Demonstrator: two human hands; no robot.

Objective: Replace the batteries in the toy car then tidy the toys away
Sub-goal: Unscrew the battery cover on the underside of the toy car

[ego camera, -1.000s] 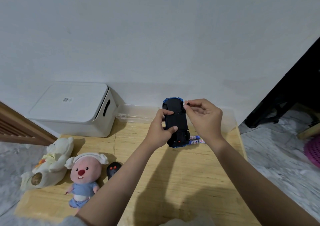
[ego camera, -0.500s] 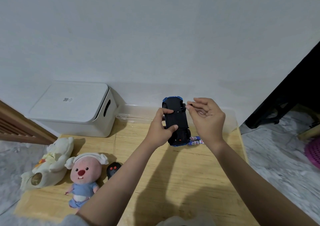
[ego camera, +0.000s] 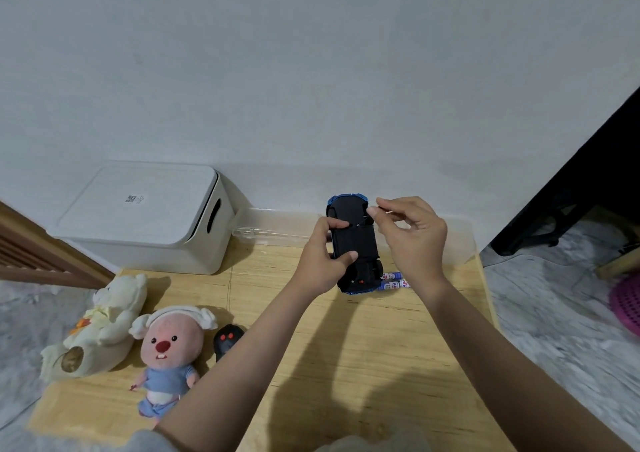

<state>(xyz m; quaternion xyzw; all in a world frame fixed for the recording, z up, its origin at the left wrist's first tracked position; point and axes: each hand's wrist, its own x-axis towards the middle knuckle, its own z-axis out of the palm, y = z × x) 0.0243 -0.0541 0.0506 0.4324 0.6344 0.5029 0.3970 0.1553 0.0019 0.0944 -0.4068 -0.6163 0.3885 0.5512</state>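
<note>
A white storage box (ego camera: 145,219) and plush toys (ego camera: 138,337) sit left on the wooden table (ego camera: 346,382). The left hand (ego camera: 320,261) grips the toy car (ego camera: 353,243) in mid-air, its black underside up with blue trim. The right hand (ego camera: 412,237) pinches a thin tool against it, above two batteries (ego camera: 394,280).

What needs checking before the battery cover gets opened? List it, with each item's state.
1. Toy car turned underside up: ok.
2. Left hand grips the car firmly: ok.
3. Right hand has fingertips at the car's edge, pinching something thin: ok; what it is, cannot tell.
4. Fresh batteries lying on the table beside the car: ok.
5. Battery cover open: cannot tell.
6. Storage box open for toys: not ok, lid on.
</note>
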